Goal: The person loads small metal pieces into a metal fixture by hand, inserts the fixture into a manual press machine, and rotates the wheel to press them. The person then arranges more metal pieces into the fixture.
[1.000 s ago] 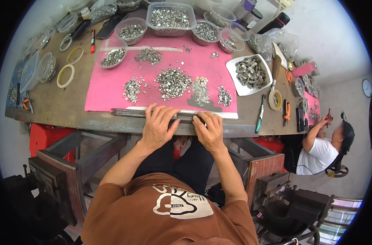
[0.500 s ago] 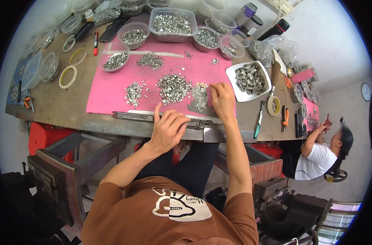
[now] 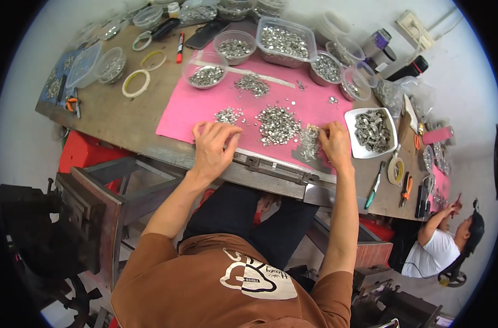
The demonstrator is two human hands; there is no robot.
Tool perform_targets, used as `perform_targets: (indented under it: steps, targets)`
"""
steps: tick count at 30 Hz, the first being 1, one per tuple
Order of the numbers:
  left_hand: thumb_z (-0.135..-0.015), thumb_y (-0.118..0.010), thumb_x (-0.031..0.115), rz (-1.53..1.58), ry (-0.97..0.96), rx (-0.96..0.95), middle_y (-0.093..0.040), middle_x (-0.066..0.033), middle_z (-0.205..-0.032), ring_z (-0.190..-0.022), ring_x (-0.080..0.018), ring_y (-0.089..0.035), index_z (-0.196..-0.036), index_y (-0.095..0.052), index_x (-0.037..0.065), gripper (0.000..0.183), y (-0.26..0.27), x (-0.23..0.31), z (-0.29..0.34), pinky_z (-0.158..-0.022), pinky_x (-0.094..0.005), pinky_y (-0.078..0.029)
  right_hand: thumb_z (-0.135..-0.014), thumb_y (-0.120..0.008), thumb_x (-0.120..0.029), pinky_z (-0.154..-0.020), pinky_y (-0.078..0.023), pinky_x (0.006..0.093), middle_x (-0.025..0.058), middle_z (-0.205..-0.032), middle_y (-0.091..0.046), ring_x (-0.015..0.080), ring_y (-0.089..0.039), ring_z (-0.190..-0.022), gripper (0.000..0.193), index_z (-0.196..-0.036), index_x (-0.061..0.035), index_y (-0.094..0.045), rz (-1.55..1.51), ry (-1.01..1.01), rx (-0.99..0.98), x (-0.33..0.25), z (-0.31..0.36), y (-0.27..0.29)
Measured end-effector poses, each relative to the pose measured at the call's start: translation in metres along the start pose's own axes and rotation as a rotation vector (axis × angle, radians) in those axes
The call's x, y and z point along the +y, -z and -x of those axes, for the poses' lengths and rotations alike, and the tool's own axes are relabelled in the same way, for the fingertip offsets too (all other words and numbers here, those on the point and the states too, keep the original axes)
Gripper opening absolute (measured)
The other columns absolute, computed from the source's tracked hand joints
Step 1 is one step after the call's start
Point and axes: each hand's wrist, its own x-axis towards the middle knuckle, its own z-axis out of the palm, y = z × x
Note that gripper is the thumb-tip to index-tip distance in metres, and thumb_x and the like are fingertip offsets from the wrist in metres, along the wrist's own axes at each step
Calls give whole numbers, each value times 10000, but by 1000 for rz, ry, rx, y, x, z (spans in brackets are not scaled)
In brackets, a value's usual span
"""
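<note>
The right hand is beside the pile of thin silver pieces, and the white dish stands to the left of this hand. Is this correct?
Not quite: the white dish stands to the right of the right hand, as the head view shows. That hand is indeed beside the pile of thin silver pieces.

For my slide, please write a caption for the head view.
Left hand and right hand at a pink mat piled with small metallic pieces, a white dish nearby.

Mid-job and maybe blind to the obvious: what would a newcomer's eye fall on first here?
Probably the bright pink mat on the bench, bearing heaps of silvery pieces. Then the white dish of darker parts, just right of the right hand.
</note>
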Motion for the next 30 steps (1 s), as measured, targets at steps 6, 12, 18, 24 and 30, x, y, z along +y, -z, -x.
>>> perform_targets:
  steps: [6, 12, 18, 24, 30]
  targets:
    - [-868, -727, 128, -83, -5, -115, -676, -5, -933, -956, -219, -590, -968, -730, 125, 101, 10, -25, -16, -999, -484, -324, -849, -690, -56, -789, -465, 501, 195, -871, -635, 401, -604, -871, 82, -857, 18, -655, -25, -5, -53, -2, -5, 4]
    - [-873, -746, 183, -117, -80, -198, -630, -11, -880, -949, -209, -575, -947, -738, 136, 88, -2, -29, -22, -1009, -497, -307, -863, -688, -65, -789, -469, 497, 197, -875, -637, 399, -609, -878, 95, -859, 23, -652, 4, -17, -66, -6, -6, 3]
    - [-876, -721, 166, -145, -85, -234, -613, -26, -932, -983, -238, -561, -935, -723, 126, 72, -8, -34, -23, -1002, -534, -321, -889, -681, -81, -750, -498, 487, 205, -875, -662, 405, -645, -825, 106, -896, 22, -660, 54, 17, -46, -8, -10, 4]
    - [-881, -721, 144, -126, -100, -202, -618, -15, -898, -954, -213, -577, -938, -726, 130, 58, -12, -27, -26, -1005, -498, -315, -890, -671, -91, -759, -501, 495, 189, -870, -669, 398, -653, -834, 87, -903, -5, -676, 91, 2, -25, -2, -7, 6]
    - [-872, -736, 159, -143, -74, -200, -622, -13, -886, -929, -219, -580, -923, -724, 127, 62, -3, -31, -23, -1011, -496, -314, -889, -633, -19, -762, -499, 447, 119, -909, -625, 337, -617, -843, 230, -1061, -125, -744, -5, 106, 29, -9, -2, 2]
